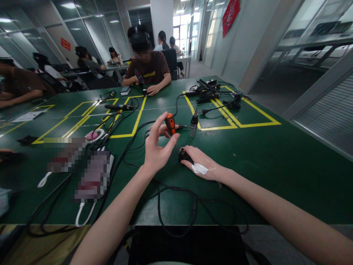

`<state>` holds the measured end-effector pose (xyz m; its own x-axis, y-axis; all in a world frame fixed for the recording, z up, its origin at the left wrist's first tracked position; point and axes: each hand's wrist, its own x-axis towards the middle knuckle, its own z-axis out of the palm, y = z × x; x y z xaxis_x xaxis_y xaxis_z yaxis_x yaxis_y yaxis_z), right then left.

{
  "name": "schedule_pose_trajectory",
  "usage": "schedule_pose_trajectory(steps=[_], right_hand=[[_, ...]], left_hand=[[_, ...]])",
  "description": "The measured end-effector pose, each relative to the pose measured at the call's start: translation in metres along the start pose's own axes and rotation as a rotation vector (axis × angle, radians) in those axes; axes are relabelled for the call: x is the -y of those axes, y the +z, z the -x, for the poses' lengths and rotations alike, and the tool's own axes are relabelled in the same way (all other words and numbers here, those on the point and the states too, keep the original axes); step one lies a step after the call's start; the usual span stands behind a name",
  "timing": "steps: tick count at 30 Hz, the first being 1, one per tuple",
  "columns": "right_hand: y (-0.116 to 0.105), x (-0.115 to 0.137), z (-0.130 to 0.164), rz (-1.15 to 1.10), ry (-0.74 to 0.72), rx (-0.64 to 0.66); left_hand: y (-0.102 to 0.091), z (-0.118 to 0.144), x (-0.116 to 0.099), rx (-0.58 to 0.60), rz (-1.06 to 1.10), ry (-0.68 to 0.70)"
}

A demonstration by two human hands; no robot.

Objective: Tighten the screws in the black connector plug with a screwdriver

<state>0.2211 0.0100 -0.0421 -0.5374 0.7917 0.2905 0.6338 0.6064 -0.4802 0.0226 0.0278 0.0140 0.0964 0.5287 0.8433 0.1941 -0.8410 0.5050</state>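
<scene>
Screwdriver [170, 124] pinched upright by left hand [157, 147], tip down toward black connector [182, 154] at 6 o'clock – right hand [202, 165] pins it on the green table [275, 162]; a tilted shaft could slip onto fingers

Glass-walled office, ceiling lights [67, 5], red wall banner [230, 14], green table [275, 154].
</scene>
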Motion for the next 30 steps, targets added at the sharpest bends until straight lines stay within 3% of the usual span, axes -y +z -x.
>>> schedule_pose_trajectory(steps=[8,15,25,30], right_hand=[[-0.0009,-0.0004,0.0008,0.008,-0.011,0.002],[-0.0035,0.0033,0.0004,0.021,0.01,0.024],[-0.0006,0.0004,0.0004,0.0,-0.006,0.011],[-0.0007,0.0004,0.0005,0.007,-0.009,0.003]], left_hand=[[0.0013,0.0017,-0.0019,0.03,0.079,-0.017],[0.0012,0.0001,-0.0026,-0.009,0.019,0.001],[-0.0002,0.0036,-0.0057,0.053,0.086,-0.068],[0.0004,0.0015,-0.0029,0.03,0.031,-0.021]])
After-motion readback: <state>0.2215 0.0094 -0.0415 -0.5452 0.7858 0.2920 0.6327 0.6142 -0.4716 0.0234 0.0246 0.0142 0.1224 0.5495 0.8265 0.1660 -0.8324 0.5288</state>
